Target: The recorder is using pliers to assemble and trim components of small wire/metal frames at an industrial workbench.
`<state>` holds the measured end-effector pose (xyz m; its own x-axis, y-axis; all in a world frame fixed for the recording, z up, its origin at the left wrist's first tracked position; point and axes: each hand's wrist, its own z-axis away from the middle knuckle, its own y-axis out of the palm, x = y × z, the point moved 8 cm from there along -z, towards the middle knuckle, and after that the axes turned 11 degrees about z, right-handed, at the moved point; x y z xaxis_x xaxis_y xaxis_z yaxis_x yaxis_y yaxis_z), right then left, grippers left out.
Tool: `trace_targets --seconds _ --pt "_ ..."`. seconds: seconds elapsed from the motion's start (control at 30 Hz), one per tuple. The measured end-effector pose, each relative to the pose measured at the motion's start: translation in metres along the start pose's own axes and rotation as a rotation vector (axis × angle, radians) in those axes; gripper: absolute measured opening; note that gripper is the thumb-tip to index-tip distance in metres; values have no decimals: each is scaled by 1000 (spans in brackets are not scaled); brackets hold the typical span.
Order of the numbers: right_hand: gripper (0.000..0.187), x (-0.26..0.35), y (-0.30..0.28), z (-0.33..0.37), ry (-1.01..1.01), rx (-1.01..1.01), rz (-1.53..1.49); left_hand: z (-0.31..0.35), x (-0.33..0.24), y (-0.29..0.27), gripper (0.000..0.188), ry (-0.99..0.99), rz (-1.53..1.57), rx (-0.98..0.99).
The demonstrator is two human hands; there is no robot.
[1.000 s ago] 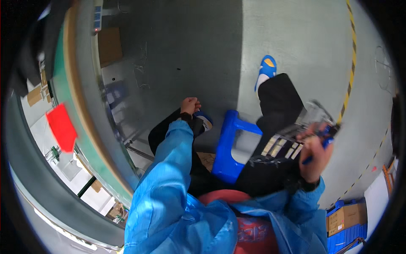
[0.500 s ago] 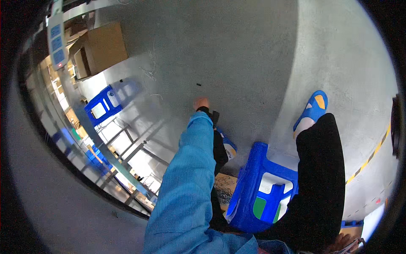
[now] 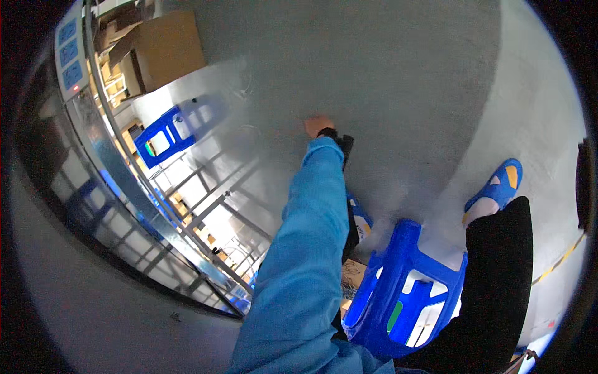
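Grip status, L hand: arm fully extended fwd and down toward the grey floor. I see only the back of the hand past a dark cuff, fingers hidden, so I cannot tell if the grip is open or closed, nor whether it holds anything. A dark flat item sits just behind the wrist on the R side; identity unclear.

R hand: not in view.

Changes vs. 1 s ago:
- R hand, then raised with a clear packet, has left the frame.
- L arm was bent near the stool; it is now stretched well ahead, slightly further than 0.5 s ago.
- View has tilted fwd. I judge the work has shifted to a pick-up or set-down at floor level.

Count:
- blue stool: 1, behind the grip, below the elbow, between the legs.
- blue slippers: 2; right slipper, left slipper half hidden by the sleeve.
- cardboard box: 1 large, well L of the grip.
- metal rack: 1, L of the arm.
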<state>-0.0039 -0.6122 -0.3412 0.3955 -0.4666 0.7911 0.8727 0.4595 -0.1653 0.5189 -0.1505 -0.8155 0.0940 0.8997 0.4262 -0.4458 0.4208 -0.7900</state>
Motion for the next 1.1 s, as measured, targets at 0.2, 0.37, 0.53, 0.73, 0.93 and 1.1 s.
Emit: trace_targets --seconds 0.2,0.37,0.53,0.73,0.93,1.1 --pt "19 -54 23 -17 25 68 -107 10 -4 7 33 -99 77 231" --pt "22 -93 22 -19 45 95 -188 54 -17 23 35 13 -61 256" --pt "27 -105 12 -12 68 142 -281 167 -2 45 25 48 215 60" --pt "34 -82 -44 5 60 151 -306 371 -22 12 13 -177 781 128" --pt "28 1 -11 9 -112 230 -566 494 -31 -81 13 175 1075 191" --pt "20 17 20 19 -124 251 -514 557 21 -181 13 288 1190 330"
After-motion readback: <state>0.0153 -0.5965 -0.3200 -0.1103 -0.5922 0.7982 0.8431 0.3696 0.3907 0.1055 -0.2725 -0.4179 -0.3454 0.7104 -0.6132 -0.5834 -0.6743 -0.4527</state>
